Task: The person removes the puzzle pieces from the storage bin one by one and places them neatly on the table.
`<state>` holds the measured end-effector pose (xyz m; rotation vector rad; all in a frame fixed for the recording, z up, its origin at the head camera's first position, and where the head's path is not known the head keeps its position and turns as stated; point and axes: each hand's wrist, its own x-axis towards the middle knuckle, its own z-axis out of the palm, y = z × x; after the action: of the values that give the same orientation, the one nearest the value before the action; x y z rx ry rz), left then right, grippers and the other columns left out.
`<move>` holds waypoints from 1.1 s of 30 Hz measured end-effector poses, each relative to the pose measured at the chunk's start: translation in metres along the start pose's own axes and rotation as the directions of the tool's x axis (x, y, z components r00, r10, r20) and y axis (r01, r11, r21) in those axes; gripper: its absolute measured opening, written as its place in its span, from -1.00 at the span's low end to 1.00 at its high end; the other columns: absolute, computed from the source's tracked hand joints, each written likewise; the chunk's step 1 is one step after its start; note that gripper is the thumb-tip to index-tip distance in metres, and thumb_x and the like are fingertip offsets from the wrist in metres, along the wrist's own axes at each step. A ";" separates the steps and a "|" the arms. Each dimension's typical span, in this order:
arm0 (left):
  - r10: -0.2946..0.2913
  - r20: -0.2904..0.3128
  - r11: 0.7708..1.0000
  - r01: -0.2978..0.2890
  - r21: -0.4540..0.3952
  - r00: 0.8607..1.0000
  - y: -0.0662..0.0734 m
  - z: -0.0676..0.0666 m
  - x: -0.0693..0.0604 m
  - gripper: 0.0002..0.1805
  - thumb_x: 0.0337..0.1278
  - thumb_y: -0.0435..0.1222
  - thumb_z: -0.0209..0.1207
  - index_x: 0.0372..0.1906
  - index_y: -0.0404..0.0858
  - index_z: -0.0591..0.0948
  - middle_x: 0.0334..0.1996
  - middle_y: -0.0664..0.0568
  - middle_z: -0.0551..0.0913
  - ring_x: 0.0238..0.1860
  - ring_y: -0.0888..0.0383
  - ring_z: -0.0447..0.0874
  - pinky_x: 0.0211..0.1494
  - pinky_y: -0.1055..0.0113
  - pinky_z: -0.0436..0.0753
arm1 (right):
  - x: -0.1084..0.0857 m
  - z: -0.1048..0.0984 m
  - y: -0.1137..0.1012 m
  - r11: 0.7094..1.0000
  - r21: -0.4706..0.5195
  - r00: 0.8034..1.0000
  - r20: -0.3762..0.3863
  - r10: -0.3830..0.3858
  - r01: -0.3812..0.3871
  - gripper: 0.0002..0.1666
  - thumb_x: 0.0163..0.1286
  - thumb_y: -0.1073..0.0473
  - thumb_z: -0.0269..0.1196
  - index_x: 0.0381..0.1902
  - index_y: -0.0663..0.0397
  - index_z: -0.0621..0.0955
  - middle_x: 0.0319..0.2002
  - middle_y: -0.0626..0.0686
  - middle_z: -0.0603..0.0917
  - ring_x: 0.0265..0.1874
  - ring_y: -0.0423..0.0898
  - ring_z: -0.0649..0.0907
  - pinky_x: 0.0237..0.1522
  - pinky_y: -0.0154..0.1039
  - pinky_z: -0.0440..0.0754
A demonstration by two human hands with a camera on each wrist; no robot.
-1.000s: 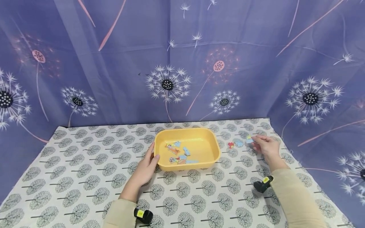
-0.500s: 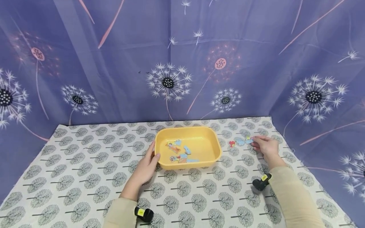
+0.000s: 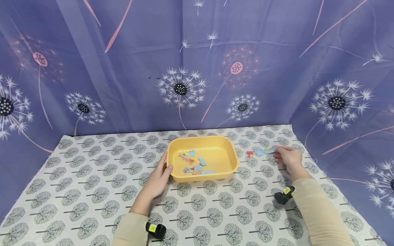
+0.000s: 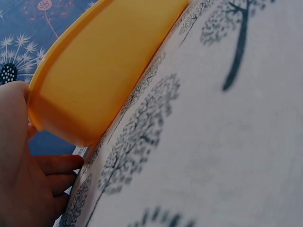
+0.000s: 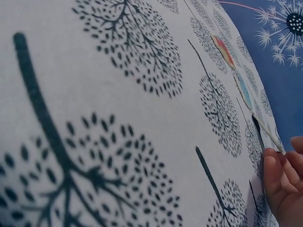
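Note:
A yellow plastic tray [image 3: 220, 176] stands on the cloth with several flat, jigsaw-like picture pieces [image 3: 188, 158] lying in its left half. My left hand [image 3: 157, 179] holds the tray's left end, thumb at the rim and the other fingers outside the wall. To the right of the tray, my right hand [image 3: 288, 159] pinches a light blue piece [image 3: 270, 150] by its right end. In the right wrist view that piece [image 5: 269, 134] is tilted, its left end low by the cloth. Left of it lie a pale blue piece [image 3: 258, 151] and a red piece [image 3: 249, 154].
A white cloth [image 3: 101, 191] printed with grey trees covers the table. Behind and at the right hangs a purple dandelion curtain [image 3: 203, 61]. Black wrist cameras sit at the left sleeve [image 3: 157, 231] and the right sleeve [image 3: 284, 195].
My right hand has brought the light blue piece lower and flatter beside the pale blue one. My left hand and the tray stay in place.

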<state>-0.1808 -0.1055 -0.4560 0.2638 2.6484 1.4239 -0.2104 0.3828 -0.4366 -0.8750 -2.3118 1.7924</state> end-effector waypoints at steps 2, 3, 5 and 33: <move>-0.003 0.000 1.000 0.003 0.000 1.000 0.000 0.000 0.001 -0.33 0.43 0.05 -0.22 0.50 0.18 -0.19 0.37 -0.15 0.32 0.33 -0.17 0.34 0.34 -0.27 0.24 | -0.002 -0.002 -0.001 1.000 0.002 1.000 -0.009 -0.004 0.004 -0.36 0.36 0.11 0.15 0.27 0.43 0.34 -0.69 -0.25 0.64 -0.60 -0.31 0.69 -0.38 -0.34 0.72; -0.005 -0.001 1.000 0.005 0.002 1.000 -0.001 0.000 0.001 -0.33 0.43 0.05 -0.22 0.50 0.18 -0.19 0.37 -0.15 0.31 0.33 -0.17 0.34 0.34 -0.27 0.24 | -0.003 -0.003 -0.002 1.000 0.000 1.000 -0.013 -0.005 0.005 -0.36 0.36 0.11 0.15 0.26 0.44 0.34 -0.70 -0.25 0.63 -0.61 -0.30 0.69 -0.40 -0.34 0.72; -0.010 -0.002 1.000 0.010 0.005 1.000 -0.002 0.001 0.001 -0.33 0.43 0.05 -0.22 0.50 0.19 -0.20 0.38 -0.14 0.30 0.34 -0.18 0.33 0.34 -0.28 0.23 | -0.004 -0.004 -0.003 1.000 0.004 1.000 -0.019 -0.009 0.009 -0.37 0.35 0.12 0.15 0.25 0.45 0.35 -0.71 -0.24 0.64 -0.63 -0.29 0.69 -0.41 -0.34 0.72; -0.017 -0.020 1.000 0.017 -0.005 1.000 0.001 0.000 0.003 -0.33 0.42 0.08 -0.21 0.50 0.21 -0.16 0.36 -0.08 0.35 0.31 -0.19 0.37 0.33 -0.29 0.24 | -0.032 0.003 -0.034 0.960 -0.110 0.958 0.159 -0.237 0.256 -0.33 0.40 0.01 0.12 0.24 0.46 0.35 -0.40 -0.38 0.56 -0.37 -0.47 0.63 -0.16 -0.40 0.69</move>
<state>-0.1839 -0.1037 -0.4552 0.2274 2.6561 1.4351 -0.1984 0.3596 -0.3977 -0.4546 -2.5184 1.6673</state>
